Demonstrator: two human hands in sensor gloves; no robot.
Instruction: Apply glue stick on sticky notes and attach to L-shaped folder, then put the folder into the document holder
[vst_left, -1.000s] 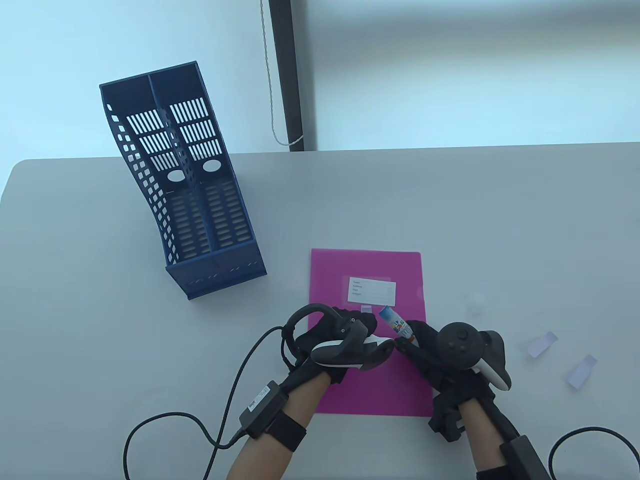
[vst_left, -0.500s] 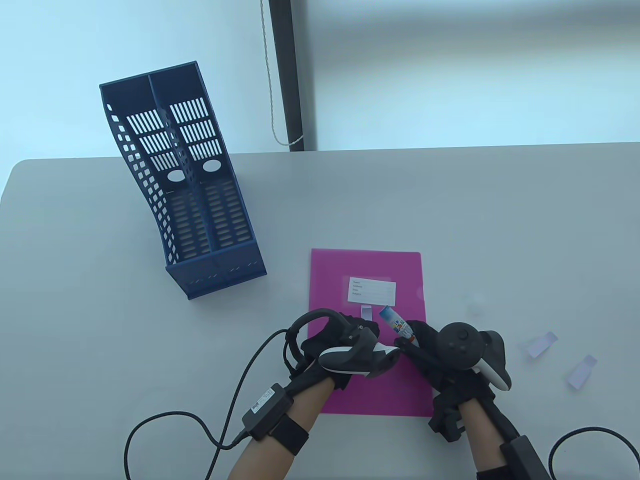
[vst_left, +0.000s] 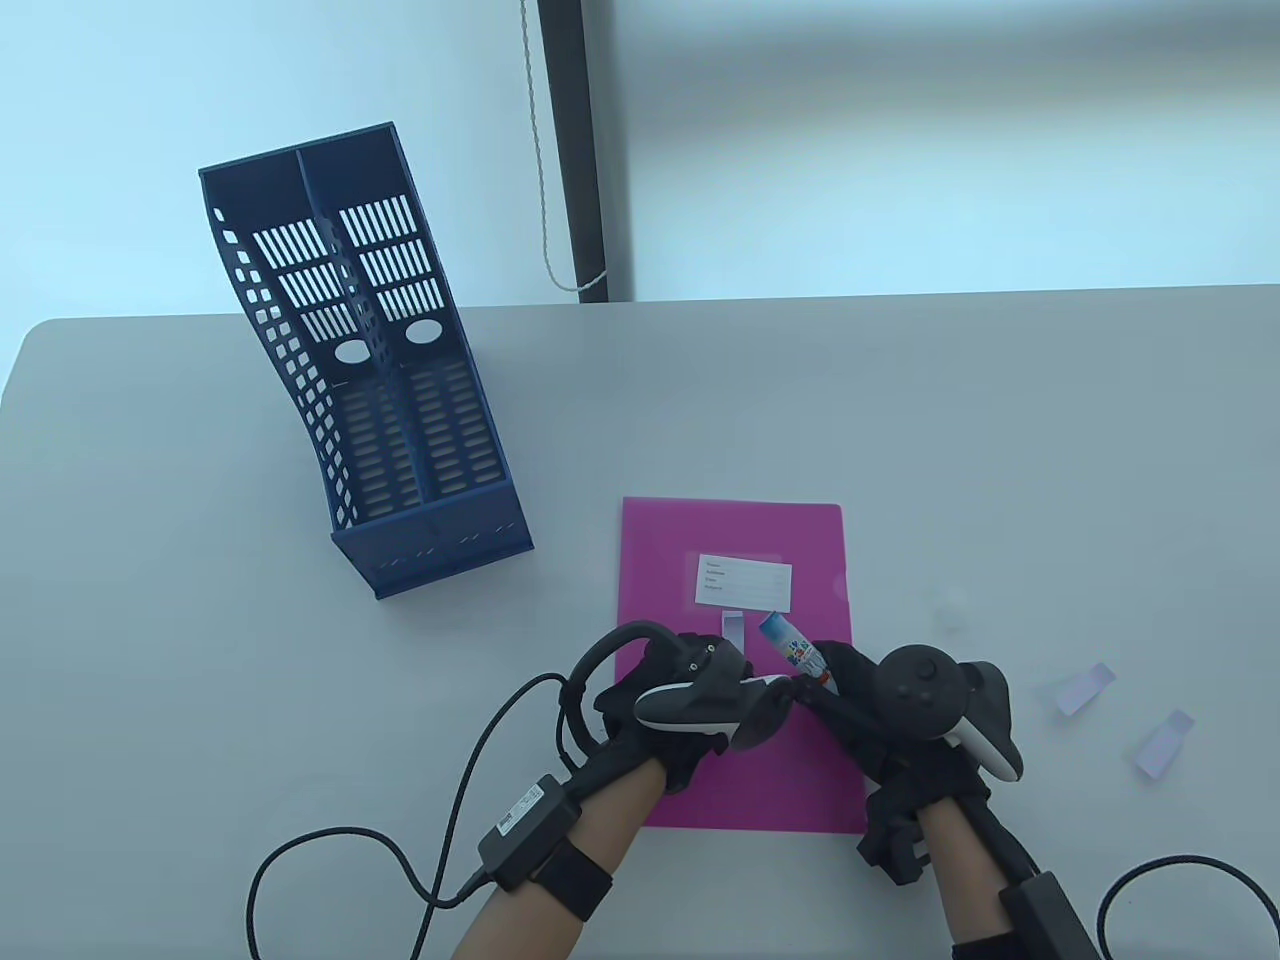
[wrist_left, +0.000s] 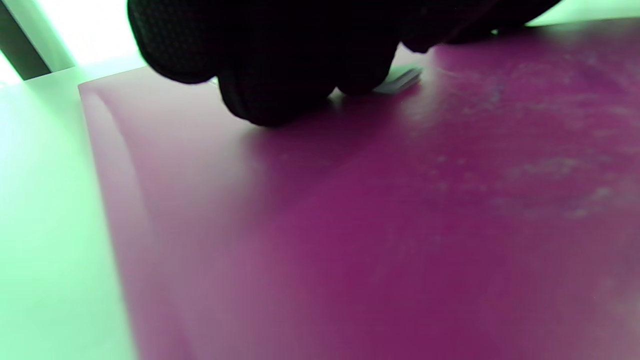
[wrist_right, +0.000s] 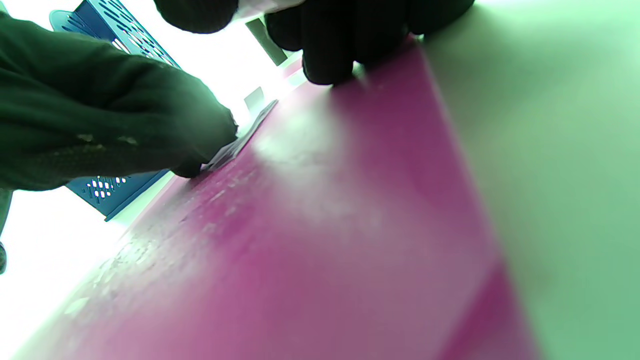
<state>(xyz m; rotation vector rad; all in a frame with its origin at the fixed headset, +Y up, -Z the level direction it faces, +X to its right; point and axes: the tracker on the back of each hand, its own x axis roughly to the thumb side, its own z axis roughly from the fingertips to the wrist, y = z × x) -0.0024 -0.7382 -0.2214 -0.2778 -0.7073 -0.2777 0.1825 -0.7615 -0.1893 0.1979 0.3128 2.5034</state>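
Far L, twd the bench's back-left corner: dark blue perforated plastic two-slot document holder (vst_left: 365, 360), mouth facing me w/ both slots free. It's well apart from the work, so the folder goes there last.

Centre, near the front edge: magenta translucent plastic L-shaped folder (vst_left: 735, 545) lying flat, white printed label (vst_left: 743, 582) on its upper half. Flat on the bench gives me a firm backing to press against.

My left hand (vst_left: 690, 700) sits on the folder's lower-left part, fingertips (wrist_left: 270, 95) down on the near end of a small pale lilac sticky note (vst_left: 732, 625) just below the label. Fingers look straight-ish and pressing, not pinching, prob. to pin the note so it won't slide.

Just R of the note: my right hand (vst_left: 905, 715) wraps round a white glue stick with a colourful printed wrapper (vst_left: 792, 648), tip pointing twd the note. Can't tell if the tip touches the folder.

R side of the bench, clear of the folder: small whitish cap-like thing (vst_left: 950, 607), too blurry to be sure, then two more pale lilac sticky notes (vst_left: 1083, 689) (vst_left: 1165, 744), parked w/in reach for later.
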